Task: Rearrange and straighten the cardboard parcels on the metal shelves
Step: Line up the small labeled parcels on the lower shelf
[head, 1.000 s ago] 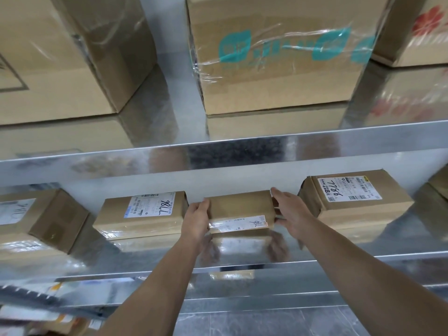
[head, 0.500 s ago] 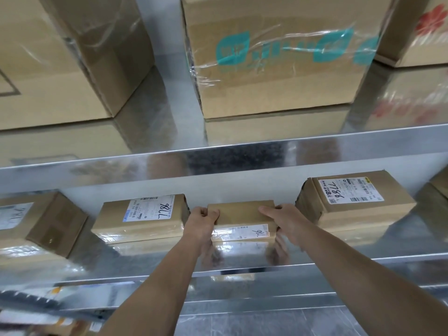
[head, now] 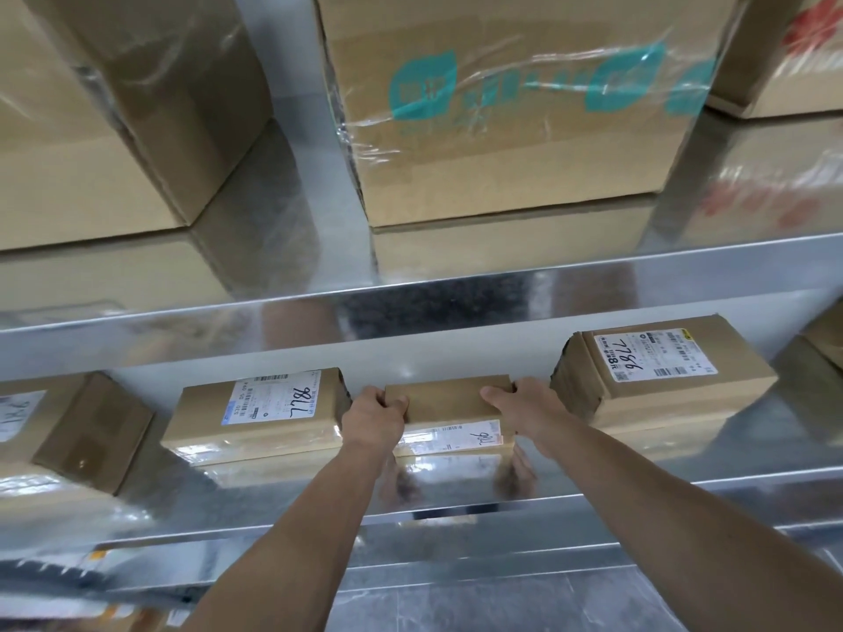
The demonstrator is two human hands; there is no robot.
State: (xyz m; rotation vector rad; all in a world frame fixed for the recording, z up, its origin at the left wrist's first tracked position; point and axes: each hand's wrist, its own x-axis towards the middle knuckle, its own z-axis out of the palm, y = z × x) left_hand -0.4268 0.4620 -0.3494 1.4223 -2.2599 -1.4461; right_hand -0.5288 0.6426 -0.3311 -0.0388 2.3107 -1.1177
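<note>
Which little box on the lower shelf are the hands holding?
The small middle parcel, gripped by the left hand and right hand; the left neighbour and right neighbour lie untouched.

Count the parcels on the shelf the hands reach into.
5: far-left parcel, cropped; left labelled parcel; middle parcel, gripped by left hand and right hand; right labelled parcel; right-edge parcel, cropped. More may be out of frame.
</note>
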